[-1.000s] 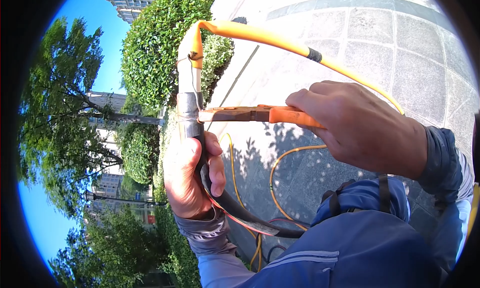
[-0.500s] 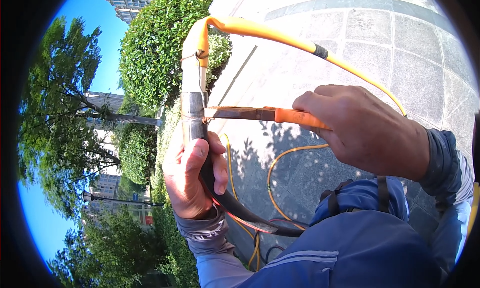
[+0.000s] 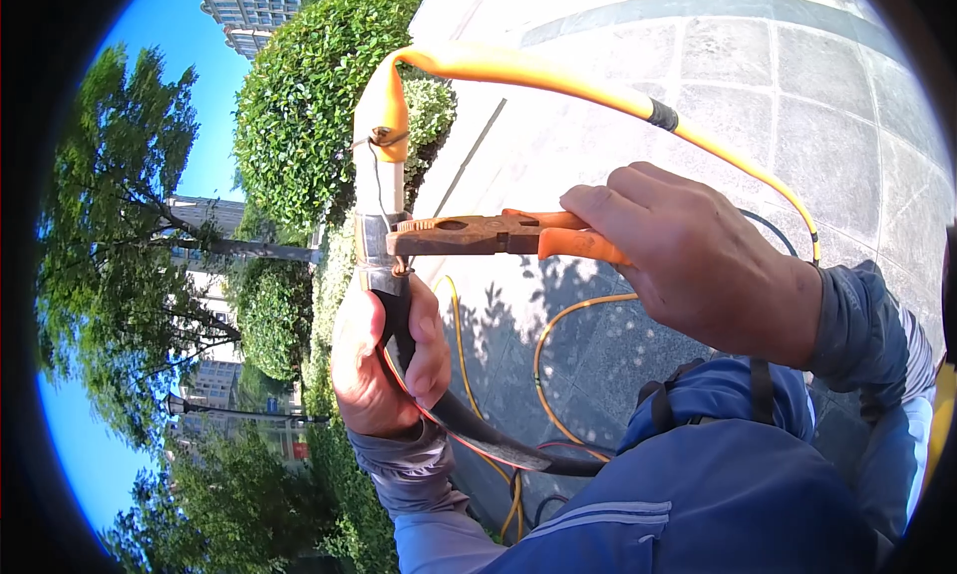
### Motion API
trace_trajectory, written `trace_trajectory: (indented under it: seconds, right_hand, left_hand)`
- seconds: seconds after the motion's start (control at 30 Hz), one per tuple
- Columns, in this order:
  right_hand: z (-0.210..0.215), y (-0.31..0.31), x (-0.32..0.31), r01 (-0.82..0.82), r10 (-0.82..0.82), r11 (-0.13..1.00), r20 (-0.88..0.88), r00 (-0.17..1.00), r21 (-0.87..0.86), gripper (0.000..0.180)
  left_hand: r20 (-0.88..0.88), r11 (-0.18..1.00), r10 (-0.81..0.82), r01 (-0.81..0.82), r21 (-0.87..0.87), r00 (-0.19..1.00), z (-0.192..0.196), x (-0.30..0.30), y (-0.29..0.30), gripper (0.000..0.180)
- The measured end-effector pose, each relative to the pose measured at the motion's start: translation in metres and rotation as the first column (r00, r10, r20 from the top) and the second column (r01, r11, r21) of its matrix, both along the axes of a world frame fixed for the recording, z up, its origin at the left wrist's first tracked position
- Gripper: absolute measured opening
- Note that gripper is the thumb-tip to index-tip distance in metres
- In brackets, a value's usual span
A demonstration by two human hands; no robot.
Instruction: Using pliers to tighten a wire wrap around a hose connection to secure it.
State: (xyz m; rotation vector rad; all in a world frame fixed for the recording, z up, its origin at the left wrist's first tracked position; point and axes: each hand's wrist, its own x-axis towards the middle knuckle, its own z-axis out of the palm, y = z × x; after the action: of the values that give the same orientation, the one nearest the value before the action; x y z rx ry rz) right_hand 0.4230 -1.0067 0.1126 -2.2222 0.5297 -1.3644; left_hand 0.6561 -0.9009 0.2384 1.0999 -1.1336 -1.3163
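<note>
My left hand [image 3: 384, 350] is wrapped around a black hose [image 3: 396, 320] just below its joint with a pale pipe section [image 3: 376, 190]. A yellow flat hose [image 3: 384, 100] is tied over the pipe's upper end with thin wire [image 3: 387, 138] and folds over to the right. My right hand [image 3: 688, 255] grips orange-handled pliers [image 3: 474, 237]. Their rusty jaws lie against the pipe joint, next to a twisted wire end [image 3: 402, 266]. The wire loops around the joint; whether the jaws pinch it I cannot tell.
Yellow hose lines [image 3: 539, 360] curl over the grey paving [image 3: 718, 125]. A blue bag or cloth with black straps [image 3: 718, 404] is by my body. Round green bushes [image 3: 309, 105], trees [image 3: 120, 235] and a lamp post [image 3: 229, 409] stand to the left.
The pliers have turned so their flat side shows, and their jaws appear parted. My right hand has shifted slightly left, and the pipe has turned a little.
</note>
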Motion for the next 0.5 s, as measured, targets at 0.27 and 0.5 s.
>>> trace_trajectory:
  seconds: [0.27, 0.5]
  right_hand:
    - [-0.004, -0.001, 0.005, 0.254, -0.250, 0.916, 0.054, 0.967, -0.311, 0.034]
    - [-0.001, 0.008, 0.002, -0.195, 0.201, 0.979, -0.145, 0.969, 0.052, 0.046]
  left_hand:
    - [0.260, 0.978, 0.208, -0.200, -0.057, 0.943, 0.004, -0.022, -0.003, 0.065]
    - [0.203, 0.989, 0.137, -0.145, 0.023, 0.969, 0.005, -0.010, -0.001, 0.058]
